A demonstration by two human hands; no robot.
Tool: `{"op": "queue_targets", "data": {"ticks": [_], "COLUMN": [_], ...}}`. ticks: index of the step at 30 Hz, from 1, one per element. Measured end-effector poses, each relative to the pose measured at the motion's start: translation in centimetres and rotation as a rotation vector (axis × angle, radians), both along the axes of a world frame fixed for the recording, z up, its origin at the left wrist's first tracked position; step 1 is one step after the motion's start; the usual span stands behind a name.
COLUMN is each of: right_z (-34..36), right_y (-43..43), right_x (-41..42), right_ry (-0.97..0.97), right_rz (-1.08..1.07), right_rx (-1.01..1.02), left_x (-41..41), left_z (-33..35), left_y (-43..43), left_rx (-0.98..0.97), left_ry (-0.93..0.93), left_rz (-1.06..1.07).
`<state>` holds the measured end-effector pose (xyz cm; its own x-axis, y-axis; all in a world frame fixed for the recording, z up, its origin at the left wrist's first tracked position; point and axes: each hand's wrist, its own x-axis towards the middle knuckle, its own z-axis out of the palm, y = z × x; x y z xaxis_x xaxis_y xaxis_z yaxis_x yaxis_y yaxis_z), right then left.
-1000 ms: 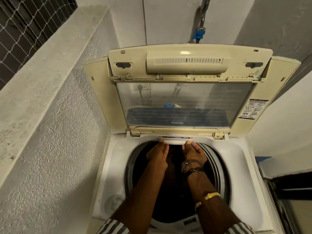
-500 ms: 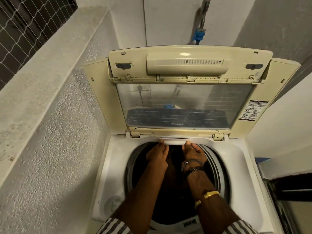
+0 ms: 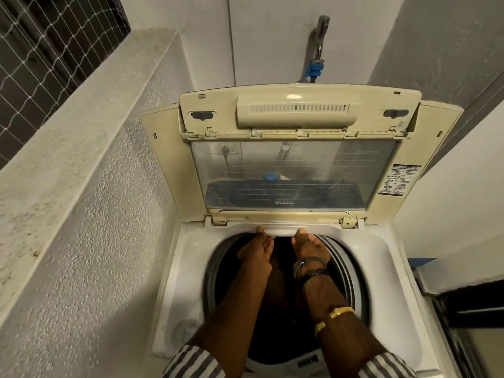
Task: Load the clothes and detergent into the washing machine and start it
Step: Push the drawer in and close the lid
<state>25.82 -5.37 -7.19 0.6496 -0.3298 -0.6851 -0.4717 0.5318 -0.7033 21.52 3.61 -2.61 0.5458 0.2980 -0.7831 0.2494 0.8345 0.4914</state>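
The top-loading washing machine (image 3: 381, 268) stands with its cream lid (image 3: 294, 115) folded upright at the back. A white detergent drawer (image 3: 281, 230) sits in the far rim of the round opening. My left hand (image 3: 256, 252) and my right hand (image 3: 308, 248) reach across the opening side by side. Each has its thumb on top of the drawer's front and its fingers curled underneath, out of sight. The drum (image 3: 283, 317) below my forearms is dark, and I cannot make out what lies inside it.
A rough plastered wall with a ledge (image 3: 81, 132) runs close along the machine's left side, under a meshed window (image 3: 41, 50). A tap (image 3: 319, 36) with a blue hose connector (image 3: 315, 69) hangs on the wall behind the lid. A dark frame (image 3: 477, 323) stands at the right.
Both hands have stayed on the drawer at the far rim; only the view has shifted slightly.
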Motion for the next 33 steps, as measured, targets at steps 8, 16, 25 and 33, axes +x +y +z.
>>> {"op": "queue_targets", "data": {"ticks": [8, 16, 25, 33], "right_z": [1.3, 2.5, 5.3, 8.2], "right_y": [-0.4, -0.2, -0.7, -1.5], "right_x": [-1.6, -4.1, -6.6, -8.8], "right_ry": [-0.043, -0.052, -0.242, -0.537], "right_rz": [0.050, 0.120, 0.252, 0.550], "right_rx": [0.019, 0.067, -0.270, -0.776], "left_x": [-1.0, -2.7, -3.8, -7.3], "left_z": [-0.1, 0.2, 2.1, 4.6], "left_y": [-0.7, -0.8, -0.7, -0.9], "left_rx": [-0.115, -0.040, 0.521, 1.353], "left_ry": [-0.018, -0.012, -0.035, -0.190], "left_rz": [0.034, -0.037, -0.223, -0.514]}}
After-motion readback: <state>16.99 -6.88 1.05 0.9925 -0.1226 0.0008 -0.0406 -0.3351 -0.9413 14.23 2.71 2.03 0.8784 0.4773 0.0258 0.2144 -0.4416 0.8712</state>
